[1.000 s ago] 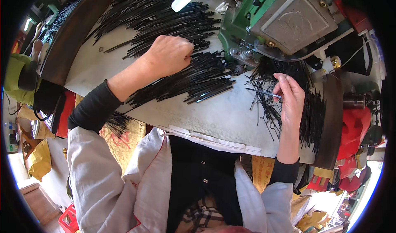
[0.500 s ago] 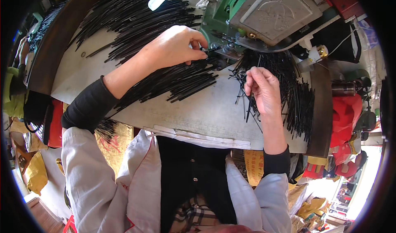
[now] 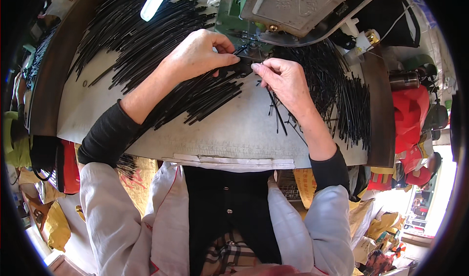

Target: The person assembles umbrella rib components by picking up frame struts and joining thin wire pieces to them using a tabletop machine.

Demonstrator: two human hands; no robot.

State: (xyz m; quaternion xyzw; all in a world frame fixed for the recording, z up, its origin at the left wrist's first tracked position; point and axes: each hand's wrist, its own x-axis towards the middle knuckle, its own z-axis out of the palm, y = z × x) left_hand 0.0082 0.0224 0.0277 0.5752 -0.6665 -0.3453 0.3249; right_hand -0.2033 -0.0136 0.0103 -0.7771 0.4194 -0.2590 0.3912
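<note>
My left hand is closed in a pinch in front of the green machine, its fingertips on a thin black rod whose short dark end shows beside them. My right hand also pinches, just right of the left fingertips and close to the machine's small metal head. What lies between its fingers is too small to make out. Below my left wrist, a bundle of thin black rods lies slanted on the pale tabletop. Several loose rods hang or lie below my right hand.
A large pile of black rods covers the left back of the table; another heap lies at the right. A grey metal cover and a curved bar overhang the back. A white lamp tube juts in above. Dark raised edges border the table.
My right hand has moved left and up to the machine head, beside my left hand. My left hand stays in its pinch there. The whole view has shifted slightly.
</note>
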